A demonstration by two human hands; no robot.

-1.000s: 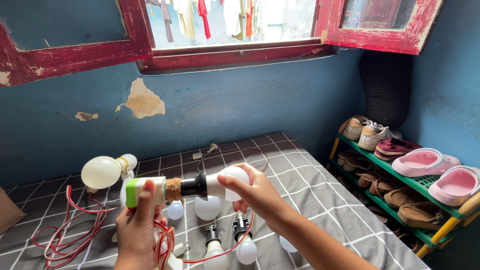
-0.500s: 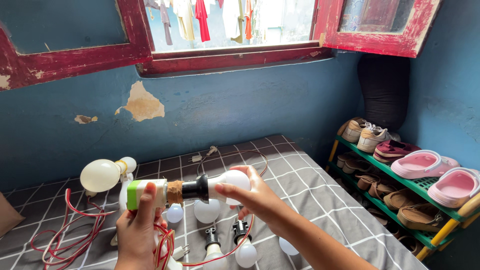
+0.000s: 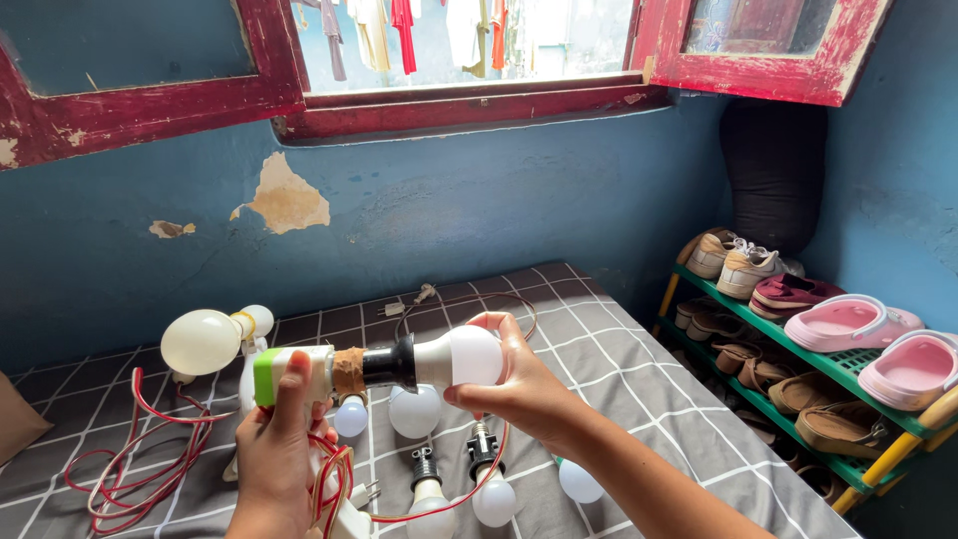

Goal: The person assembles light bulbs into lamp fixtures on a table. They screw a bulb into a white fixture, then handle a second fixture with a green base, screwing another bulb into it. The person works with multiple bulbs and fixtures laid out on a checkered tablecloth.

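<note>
Head view: I see my left hand (image 3: 274, 444) with its fingers (image 3: 296, 384) wrapped tight around a white plastic holder body (image 3: 299, 371) that has a green band at one end and brown tape at the other, leading into a black socket (image 3: 389, 364). My right hand (image 3: 519, 384) cups a smooth, frosted white bulb (image 3: 461, 357) seated in that socket, fingers closed around its rounded dome. The assembly is held level in the air above the bed (image 3: 639, 399), between my two hands.

The bed's cover is grey cloth with a thin white grid. On it lie several more round white bulbs (image 3: 415, 412), two with black sockets (image 3: 483, 446) still attached, and loops of thin red wire (image 3: 130, 449). At left a large pale yellowish bulb (image 3: 202, 341) sits on another white fitting.

At right a green slatted shoe rack (image 3: 848, 364) with yellow legs holds pink clogs (image 3: 848, 321), white sneakers (image 3: 743, 268) and brown sandals (image 3: 788, 391). The blue plaster wall (image 3: 499, 210) is peeling below a red wooden window frame (image 3: 449, 105).
</note>
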